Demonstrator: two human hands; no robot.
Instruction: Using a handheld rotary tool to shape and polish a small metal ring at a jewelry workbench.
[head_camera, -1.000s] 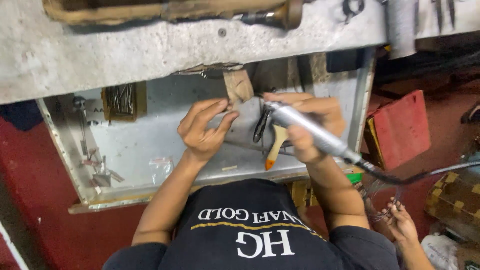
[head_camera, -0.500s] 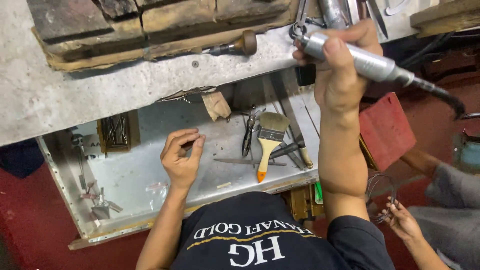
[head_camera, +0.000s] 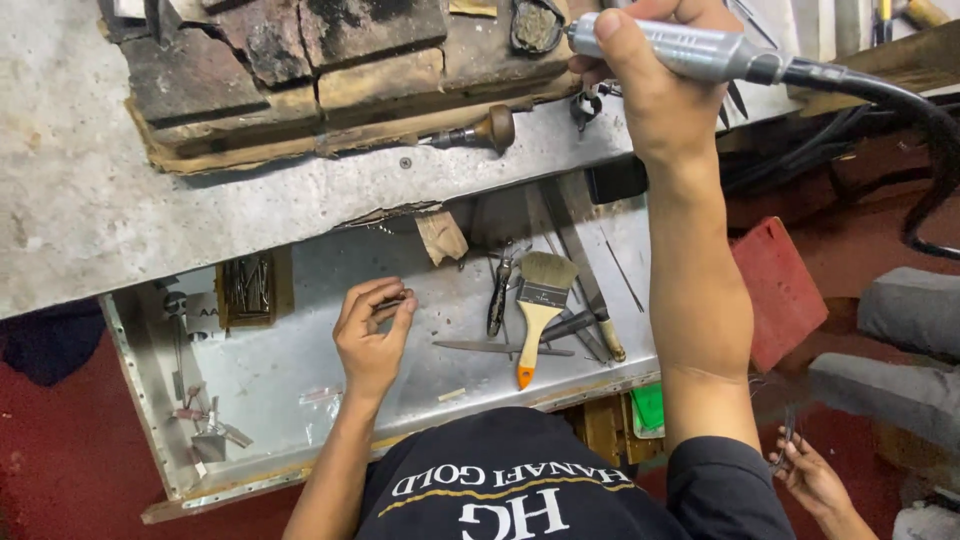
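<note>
My right hand (head_camera: 655, 85) is raised over the grey bench top (head_camera: 120, 200), gripping a silver rotary handpiece (head_camera: 690, 48) whose black flexible shaft (head_camera: 900, 95) trails off to the right. My left hand (head_camera: 370, 335) hovers low over the metal tray drawer (head_camera: 300, 380), its fingertips pinched on a small thin piece (head_camera: 397, 299) too small to identify. A paintbrush with an orange-tipped wooden handle (head_camera: 538, 310), pliers (head_camera: 498, 290) and flat files (head_camera: 500, 348) lie in the tray to the right of that hand.
Charred firebricks (head_camera: 300, 50) and a wooden-knobbed tool (head_camera: 480, 130) sit on the bench top. A box of thin rods (head_camera: 248, 290) and small clips (head_camera: 200, 425) are at the tray's left. A red block (head_camera: 780, 290) lies at right. Another person's hand (head_camera: 815, 480) is at bottom right.
My right hand has lifted the handpiece from the tray up over the bench top. My left hand stayed low over the tray, drifting slightly toward me with fingers closing.
</note>
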